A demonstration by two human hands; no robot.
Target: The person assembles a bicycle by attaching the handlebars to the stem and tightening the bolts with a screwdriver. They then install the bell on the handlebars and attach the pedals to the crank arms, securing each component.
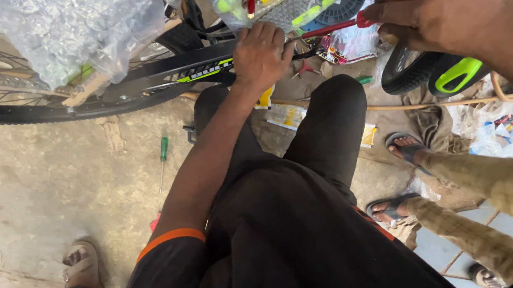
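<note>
Black bike frame (172,70) with green marks lies slanted in front of me, its long tube running from low on my left up toward the middle, and my left hand (261,54) is clenched on top of it right at that upper end. My right hand (424,21) is up at the top right, closed around the handle of a red screwdriver (335,27) whose long shaft points left and down toward my left hand. So the left hand is the one touching the frame, and the right hand is near but apart.
</note>
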